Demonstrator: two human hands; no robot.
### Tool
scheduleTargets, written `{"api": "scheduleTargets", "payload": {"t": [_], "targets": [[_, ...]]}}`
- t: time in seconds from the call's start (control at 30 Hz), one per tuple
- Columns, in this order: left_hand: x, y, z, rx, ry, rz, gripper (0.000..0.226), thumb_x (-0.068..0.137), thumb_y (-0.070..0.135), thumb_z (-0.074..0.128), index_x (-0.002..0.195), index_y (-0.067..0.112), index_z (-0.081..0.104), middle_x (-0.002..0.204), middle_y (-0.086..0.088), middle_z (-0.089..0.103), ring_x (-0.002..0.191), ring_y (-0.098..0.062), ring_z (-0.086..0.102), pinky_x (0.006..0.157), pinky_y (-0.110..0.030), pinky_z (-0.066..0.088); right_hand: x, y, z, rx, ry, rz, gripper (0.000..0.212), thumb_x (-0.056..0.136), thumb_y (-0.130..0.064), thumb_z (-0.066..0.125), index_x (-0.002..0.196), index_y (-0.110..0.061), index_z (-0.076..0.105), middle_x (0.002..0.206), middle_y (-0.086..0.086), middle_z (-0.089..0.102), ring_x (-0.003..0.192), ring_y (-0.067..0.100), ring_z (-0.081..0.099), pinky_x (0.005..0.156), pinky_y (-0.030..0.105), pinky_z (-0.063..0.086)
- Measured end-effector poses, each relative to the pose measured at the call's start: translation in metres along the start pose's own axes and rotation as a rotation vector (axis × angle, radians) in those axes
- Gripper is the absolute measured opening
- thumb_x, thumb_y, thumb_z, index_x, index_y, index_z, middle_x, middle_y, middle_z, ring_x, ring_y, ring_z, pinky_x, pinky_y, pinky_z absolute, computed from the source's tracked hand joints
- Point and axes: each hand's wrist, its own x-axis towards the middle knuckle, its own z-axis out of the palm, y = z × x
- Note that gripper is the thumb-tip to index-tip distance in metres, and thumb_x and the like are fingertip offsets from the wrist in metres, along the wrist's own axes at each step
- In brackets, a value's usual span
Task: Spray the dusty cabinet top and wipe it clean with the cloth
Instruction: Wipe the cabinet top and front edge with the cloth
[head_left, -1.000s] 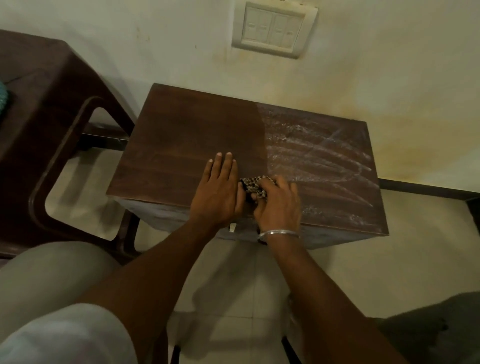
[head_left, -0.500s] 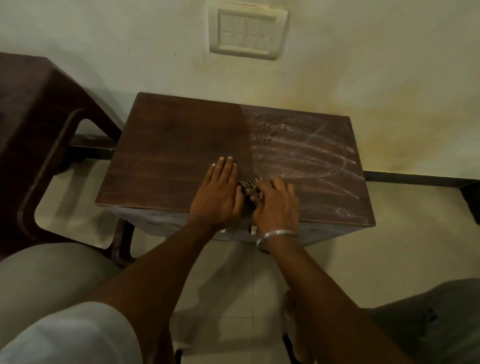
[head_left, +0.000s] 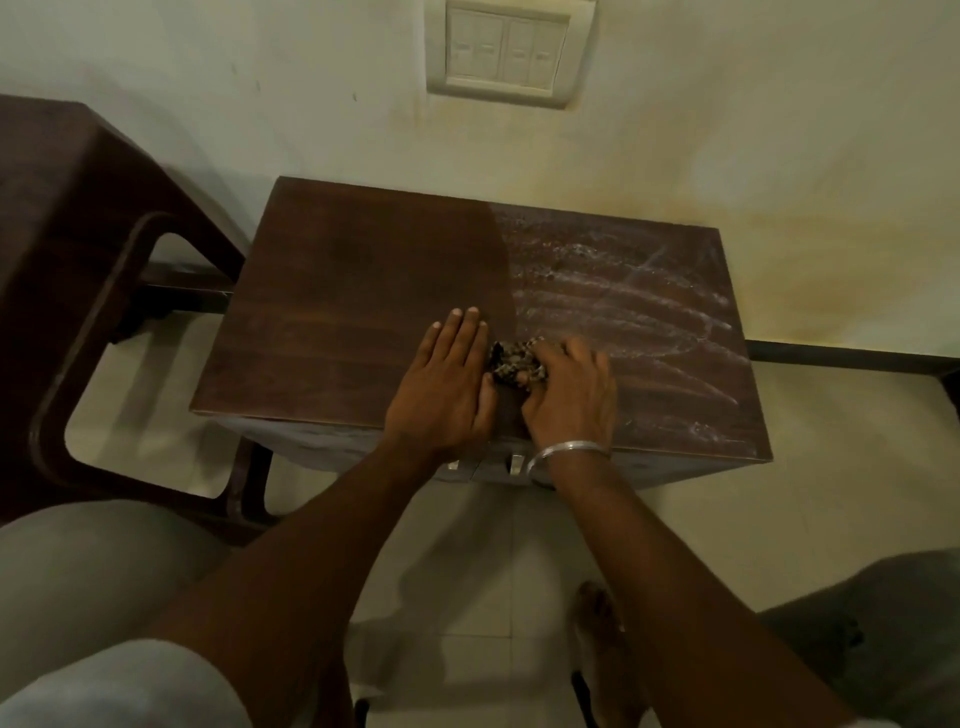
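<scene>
— Progress check on the cabinet clean? Nearest stuff first pls.

— ok so: bare foot (head_left: 597, 618) on the floor tiles, then two small handles (head_left: 514, 464) on the cabinet front, just under the wrists. left hand (head_left: 447, 384) lies flat on the cabinet top (head_left: 353, 312), fingers straight and together, holding nothing. right hand (head_left: 569, 395), the one with the bangle (head_left: 569, 449), has its fingers curled over the bunched patterned cloth (head_left: 517, 361). The cloth sits on the top near the front edge, tucked between the two hands.

— anything move in the last second?

— barely. Hands and cloth are at the same spot as a second ago, right on the line between the dark wiped left half and the streaky dust patch (head_left: 623, 312) on the right. Only the view shifted. My guess: wiping is roughly half done and the next stroke has to go right.

— containers?

— no spray bottle in shot. Cabinet looks closed from up here, so can't tell what's inside. Behind it, just wall and a switch plate (head_left: 506, 52).
</scene>
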Motion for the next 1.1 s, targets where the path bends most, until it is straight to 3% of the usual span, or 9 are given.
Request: {"api": "scheduleTargets", "payload": {"t": [0.3,0.7,0.87,1.1], "targets": [[0.004,-0.003,-0.001,-0.028,-0.002,0.012,0.072,0.093,0.037,0.017,0.155,0.001,0.027,0.165,-0.015,0.02,0.155,-0.025,0.011,0.126,-0.043,0.01,0.006,0.0,0.006,0.028,0.045,0.012,0.036,0.076,-0.007,0.064,0.107,-0.027,0.065,0.113,0.0,0.058,0.099,0.027,0.048,0.075,0.036,0.045],[0.01,-0.003,0.001,0.031,-0.022,0.005,0.072,0.095,0.039,0.019,0.156,0.001,0.021,0.166,-0.016,0.016,0.155,-0.026,0.008,0.126,-0.046,0.011,0.061,-0.003,0.014,0.043,0.041,-0.024,0.033,0.083,-0.012,0.064,0.112,-0.027,0.065,0.116,0.0,0.058,0.102,0.027,0.049,0.081,0.037,0.046],[0.013,-0.005,0.002,0.027,-0.012,-0.005,0.072,0.094,0.039,0.021,0.155,0.001,0.026,0.165,-0.015,0.019,0.154,-0.026,0.012,0.125,-0.047,0.013,0.053,-0.001,0.019,0.03,0.063,0.023,0.032,0.082,-0.016,0.066,0.11,-0.03,0.065,0.114,-0.003,0.057,0.104,0.027,0.048,0.082,0.04,0.048],[0.027,-0.007,0.0,0.038,0.003,-0.024,0.069,0.096,0.04,0.022,0.153,0.001,0.033,0.163,-0.016,0.025,0.153,-0.026,0.018,0.124,-0.05,0.015,0.108,-0.008,0.023,0.007,0.014,-0.03,0.029,0.082,-0.019,0.066,0.11,-0.025,0.066,0.117,0.006,0.056,0.104,0.034,0.049,0.082,0.04,0.044]]}}
